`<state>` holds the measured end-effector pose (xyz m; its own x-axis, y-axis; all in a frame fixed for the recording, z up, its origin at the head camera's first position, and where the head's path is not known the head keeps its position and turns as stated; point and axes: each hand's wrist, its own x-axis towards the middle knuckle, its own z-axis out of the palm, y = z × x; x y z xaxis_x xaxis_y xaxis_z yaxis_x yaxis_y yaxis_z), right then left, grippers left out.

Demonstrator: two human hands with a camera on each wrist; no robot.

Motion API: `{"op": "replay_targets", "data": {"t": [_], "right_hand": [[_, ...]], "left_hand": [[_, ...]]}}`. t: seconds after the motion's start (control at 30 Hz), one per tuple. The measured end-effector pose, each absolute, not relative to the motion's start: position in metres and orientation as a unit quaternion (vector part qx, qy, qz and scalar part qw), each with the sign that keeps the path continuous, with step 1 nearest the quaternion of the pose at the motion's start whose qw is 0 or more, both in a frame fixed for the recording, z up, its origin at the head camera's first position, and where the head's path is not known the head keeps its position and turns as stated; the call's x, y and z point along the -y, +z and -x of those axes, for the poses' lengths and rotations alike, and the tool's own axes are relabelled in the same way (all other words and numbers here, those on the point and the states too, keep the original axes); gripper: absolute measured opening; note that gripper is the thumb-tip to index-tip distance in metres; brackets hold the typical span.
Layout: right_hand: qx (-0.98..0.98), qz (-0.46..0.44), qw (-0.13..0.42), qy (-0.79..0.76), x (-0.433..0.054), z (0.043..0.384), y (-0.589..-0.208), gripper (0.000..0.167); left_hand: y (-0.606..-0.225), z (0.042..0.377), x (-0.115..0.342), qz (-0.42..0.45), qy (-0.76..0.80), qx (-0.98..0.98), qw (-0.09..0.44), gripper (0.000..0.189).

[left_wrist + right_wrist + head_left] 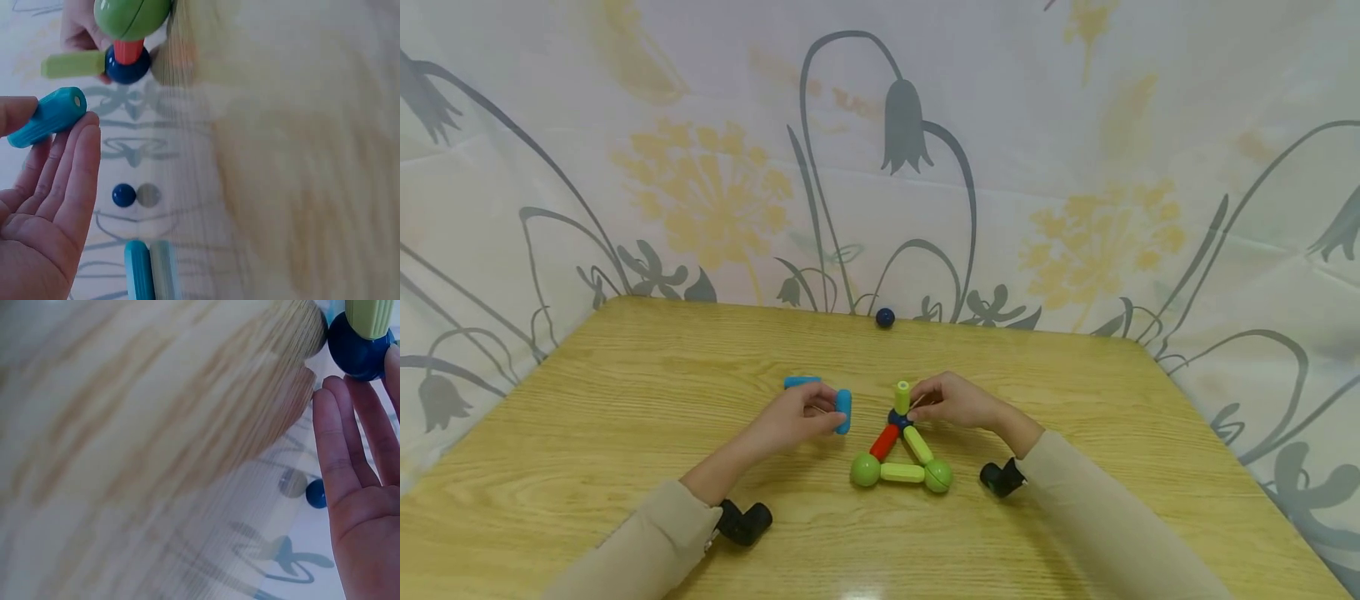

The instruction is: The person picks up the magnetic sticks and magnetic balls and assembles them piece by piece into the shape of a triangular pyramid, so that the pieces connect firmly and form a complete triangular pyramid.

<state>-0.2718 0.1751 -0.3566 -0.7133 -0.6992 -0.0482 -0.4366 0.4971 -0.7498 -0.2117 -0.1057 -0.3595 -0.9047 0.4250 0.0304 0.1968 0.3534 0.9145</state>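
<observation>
Between thumb and fingers, my left hand (801,417) pinches a blue magnetic rod (843,412); in the left wrist view the rod (50,117) shows a pale round spot on its end. My right hand (958,402) holds the dark blue ball (899,421) at the far corner of a triangle built from magnetic rods and balls. From that ball a yellow-green rod (902,397) stands up. A red rod (883,442) and a yellow-green rod (917,445) link it to two green balls, left (865,470) and right (937,475). Another yellow-green rod (902,473) joins these two.
A second blue rod (801,382) lies on the wooden table (625,392) just behind my left hand. One loose dark blue ball (885,317) rests near the table's back edge, before a flower-patterned cloth (700,100). Black wrist cameras are attached at both sleeves.
</observation>
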Motion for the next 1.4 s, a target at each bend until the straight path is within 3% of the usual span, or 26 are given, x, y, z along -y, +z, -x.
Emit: {"op": "replay_targets", "data": {"t": [0.3,0.7,1.4], "right_hand": [[-0.845,0.337,0.181,-0.373,-0.174,0.273,-0.356,0.018],[-0.833,0.352,0.182,-0.387,-0.173,0.271,-0.354,0.018],[-0.836,0.36,0.168,-0.377,-0.175,0.271,-0.353,0.015]], "left_hand": [[-0.36,0.203,0.085,-0.211,0.555,-0.797,0.111,0.027],[-0.357,0.191,0.058,-0.223,0.593,-0.758,0.158,0.021],[-0.36,0.19,0.02,-0.277,0.55,-0.773,0.154,0.017]]}}
